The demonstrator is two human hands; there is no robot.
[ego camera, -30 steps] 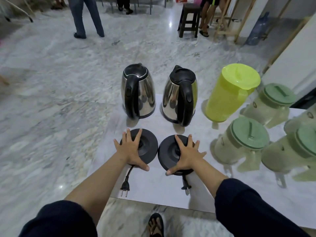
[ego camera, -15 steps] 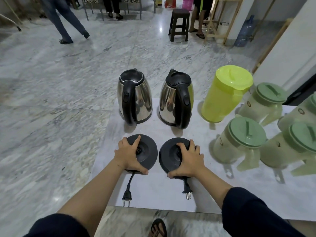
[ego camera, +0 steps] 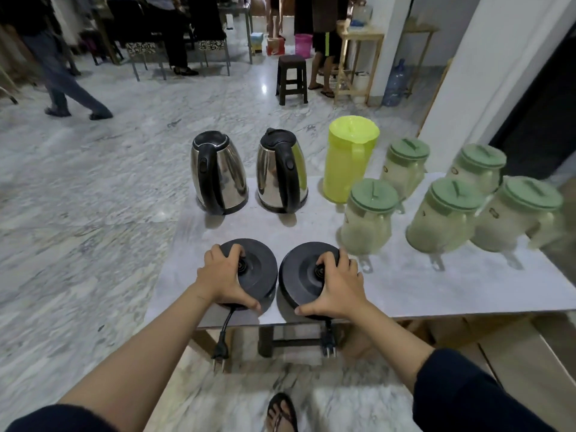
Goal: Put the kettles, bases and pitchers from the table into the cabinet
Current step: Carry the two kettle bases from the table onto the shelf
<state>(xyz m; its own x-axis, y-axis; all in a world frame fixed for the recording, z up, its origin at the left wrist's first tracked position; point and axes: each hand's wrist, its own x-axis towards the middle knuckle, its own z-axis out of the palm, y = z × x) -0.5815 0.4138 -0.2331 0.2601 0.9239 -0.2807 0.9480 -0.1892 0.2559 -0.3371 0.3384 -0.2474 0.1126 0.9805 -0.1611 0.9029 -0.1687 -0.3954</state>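
Two round black kettle bases sit at the near edge of the white table (ego camera: 436, 285). My left hand (ego camera: 223, 279) grips the left base (ego camera: 258, 269); my right hand (ego camera: 338, 286) grips the right base (ego camera: 297, 275). Both bases look raised slightly, and their cords with plugs (ego camera: 219, 353) hang over the table's front edge. Behind them stand two steel kettles with black handles, the left kettle (ego camera: 219, 176) and the right kettle (ego camera: 282, 176). To the right are a yellow-green pitcher (ego camera: 347, 160) and several pale pitchers with green lids (ego camera: 369, 216).
Marble floor lies to the left and beyond the table. A dark stool (ego camera: 291, 79) and a wooden stand (ego camera: 358, 63) are farther back, with people standing and one walking at far left. A white pillar (ego camera: 486, 73) rises at right. My sandalled foot (ego camera: 282, 413) shows below.
My hands went from lying flat on the bases to closing around them. The bases have come toward the table's front edge, and the plugs now dangle below it.
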